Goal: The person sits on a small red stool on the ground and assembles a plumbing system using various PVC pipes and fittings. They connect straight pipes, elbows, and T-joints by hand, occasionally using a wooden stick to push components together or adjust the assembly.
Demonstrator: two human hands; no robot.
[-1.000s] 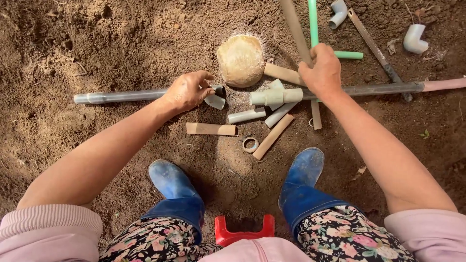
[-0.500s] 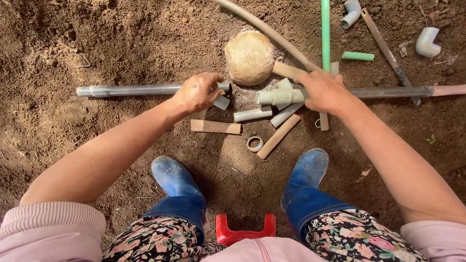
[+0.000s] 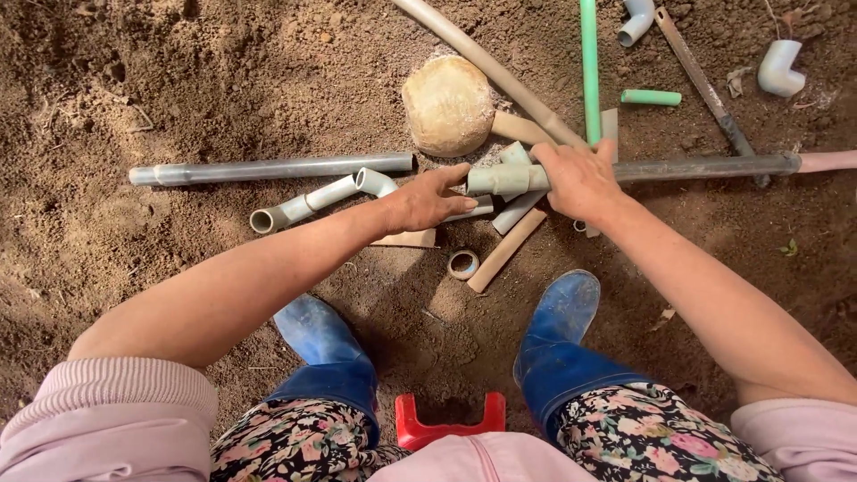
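Note:
My right hand (image 3: 580, 178) grips the long grey pipe (image 3: 705, 167) where it meets a grey tee fitting (image 3: 502, 178). My left hand (image 3: 427, 200) lies palm down just left of that fitting, its stretched fingertips at the fitting's left end. A short grey pipe piece (image 3: 486, 208) pokes out from under it. A second long grey pipe (image 3: 268, 168) lies apart on the soil at the left. Just below it rests an elbow joined to a short pipe (image 3: 308, 203).
A round stone (image 3: 448, 105), a tan hose (image 3: 482, 58), a green pipe (image 3: 589, 62) and a rusty saw (image 3: 701, 76) lie beyond. A tape ring (image 3: 463, 264) and a wood strip (image 3: 504, 252) sit before my blue boots (image 3: 558, 321). A red stool (image 3: 451, 421) is under me.
My left hand left the left pipe's end and moved right to the tee fitting. The elbow with its short pipe now lies loose below that pipe. My right hand stayed on the right pipe.

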